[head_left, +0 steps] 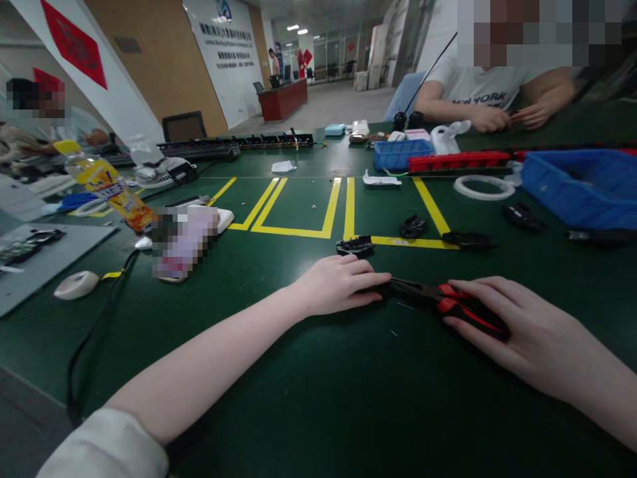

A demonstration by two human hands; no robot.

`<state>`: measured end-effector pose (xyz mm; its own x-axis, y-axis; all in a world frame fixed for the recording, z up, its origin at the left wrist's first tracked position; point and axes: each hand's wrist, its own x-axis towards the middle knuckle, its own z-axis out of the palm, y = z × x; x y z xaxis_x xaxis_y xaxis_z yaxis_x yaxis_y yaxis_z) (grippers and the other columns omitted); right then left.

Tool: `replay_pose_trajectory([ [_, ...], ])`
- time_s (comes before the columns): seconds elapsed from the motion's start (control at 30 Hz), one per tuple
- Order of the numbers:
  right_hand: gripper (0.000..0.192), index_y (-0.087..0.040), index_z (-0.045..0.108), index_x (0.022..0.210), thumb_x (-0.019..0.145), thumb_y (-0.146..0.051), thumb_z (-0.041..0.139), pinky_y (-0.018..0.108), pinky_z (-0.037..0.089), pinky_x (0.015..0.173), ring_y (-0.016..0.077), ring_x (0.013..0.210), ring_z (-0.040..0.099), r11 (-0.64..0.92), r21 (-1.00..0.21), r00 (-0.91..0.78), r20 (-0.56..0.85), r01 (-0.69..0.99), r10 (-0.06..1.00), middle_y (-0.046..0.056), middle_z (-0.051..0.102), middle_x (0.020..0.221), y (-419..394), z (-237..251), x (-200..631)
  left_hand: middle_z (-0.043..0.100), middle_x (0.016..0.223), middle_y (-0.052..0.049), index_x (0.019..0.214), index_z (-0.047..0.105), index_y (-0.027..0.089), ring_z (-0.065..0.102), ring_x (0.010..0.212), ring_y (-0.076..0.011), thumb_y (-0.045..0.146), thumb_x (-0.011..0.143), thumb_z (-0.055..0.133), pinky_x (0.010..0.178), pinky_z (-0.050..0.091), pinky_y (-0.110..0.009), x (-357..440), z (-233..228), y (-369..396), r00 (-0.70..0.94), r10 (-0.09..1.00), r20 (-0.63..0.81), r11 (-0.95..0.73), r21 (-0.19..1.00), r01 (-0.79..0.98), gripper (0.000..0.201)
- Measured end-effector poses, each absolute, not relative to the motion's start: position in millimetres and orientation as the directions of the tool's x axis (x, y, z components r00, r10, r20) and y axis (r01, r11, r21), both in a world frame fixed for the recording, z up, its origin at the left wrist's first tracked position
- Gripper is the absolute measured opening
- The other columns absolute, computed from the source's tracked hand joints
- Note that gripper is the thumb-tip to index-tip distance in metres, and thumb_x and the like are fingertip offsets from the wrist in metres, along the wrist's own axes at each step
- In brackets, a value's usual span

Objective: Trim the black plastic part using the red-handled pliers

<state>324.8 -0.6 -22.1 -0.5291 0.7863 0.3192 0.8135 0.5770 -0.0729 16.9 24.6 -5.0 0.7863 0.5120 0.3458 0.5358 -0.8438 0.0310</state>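
Red-and-black-handled pliers (450, 299) are gripped in my right hand (527, 332), their jaws pointing left. My left hand (343, 285) is closed, with thumb and forefinger pinching a small black part (384, 289), mostly hidden by the fingers. The tip of the pliers meets this part, though I cannot tell whether the jaws are clamped on it. Below the pliers, a thin metal pin (405, 305) and another thin sliver (394, 333) lie on the green table (318, 392). Just beyond my left hand sits a black plastic piece (355, 245).
More black pieces (414, 226) lie near yellow tape lines (291, 232). To the right stands a blue bin (577, 189), with a white ring (484, 188) beside it. A phone (188, 244) and a drink bottle (107, 186) are on the left. Across the table sits a person (490, 93).
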Motion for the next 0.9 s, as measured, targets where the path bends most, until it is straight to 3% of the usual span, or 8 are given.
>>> replay_pose_trajectory([
  [0.37,0.047,-0.028,0.054,0.121,0.081,-0.053,0.053,0.042,0.058,0.07,0.0283,0.091,0.063,0.593,-0.191,-0.521,0.32,0.782,0.791,0.009,0.06,0.112,-3.0,-17.2,323.4,0.063,0.108,-0.004,0.125,0.054,0.019,0.057,0.091,-0.0172,0.037,0.096,0.044,0.074,0.048,-0.03,17.5,-4.7,23.6,0.786,0.514,0.343,-0.843,0.03,0.537,0.036],
  [0.73,0.044,-0.025,0.057,0.116,0.084,-0.055,0.05,0.036,0.057,0.068,0.0231,0.089,0.064,0.613,-0.143,-0.526,0.387,0.777,0.757,0.007,0.062,0.108,-2.5,-16.3,327.8,0.064,0.108,-0.005,0.123,0.056,0.019,0.059,0.091,-0.0169,0.037,0.096,0.044,0.072,0.049,-0.029,17.4,-7.8,24.2,0.78,0.504,0.371,-0.843,0.017,0.537,0.034],
  [0.9,0.041,-0.025,0.057,0.113,0.084,-0.053,0.051,0.036,0.057,0.069,0.0235,0.088,0.064,0.62,-0.185,-0.525,0.384,0.762,0.76,0.007,0.062,0.105,-4.6,-12.2,323.9,0.064,0.107,-0.005,0.122,0.057,0.018,0.059,0.092,-0.017,0.036,0.096,0.045,0.074,0.05,-0.03,17.4,-8.1,24.1,0.778,0.499,0.381,-0.848,0.032,0.529,0.034],
])
